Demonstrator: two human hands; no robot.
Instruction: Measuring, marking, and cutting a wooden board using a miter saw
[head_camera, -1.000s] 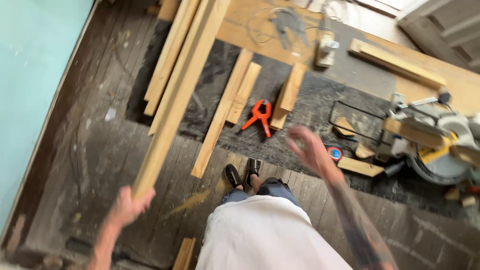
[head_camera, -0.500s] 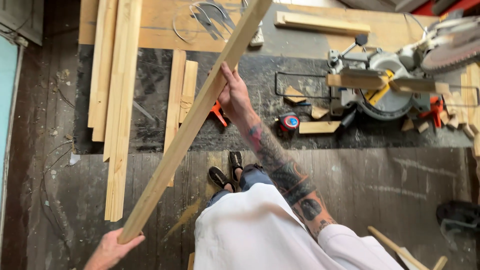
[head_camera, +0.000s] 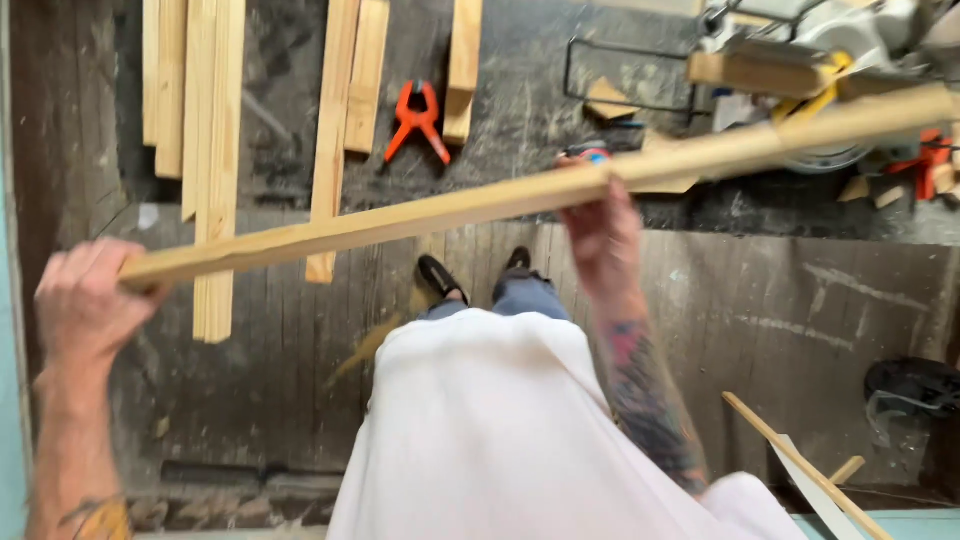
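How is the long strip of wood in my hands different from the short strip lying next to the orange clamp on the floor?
The long strip is held up off the floor, gripped by the left hand at its end and the right hand near its middle; the short strip lies flat on the dark floor. The long strip runs crosswise and slightly tilted; the short strip points away from you. Both are pale, bare wood.

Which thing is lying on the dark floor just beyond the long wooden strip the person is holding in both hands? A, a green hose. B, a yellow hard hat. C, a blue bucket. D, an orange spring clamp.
D: an orange spring clamp lies on the dark floor past the long wooden strip, which the left hand grips at its end and the right hand at mid-length.
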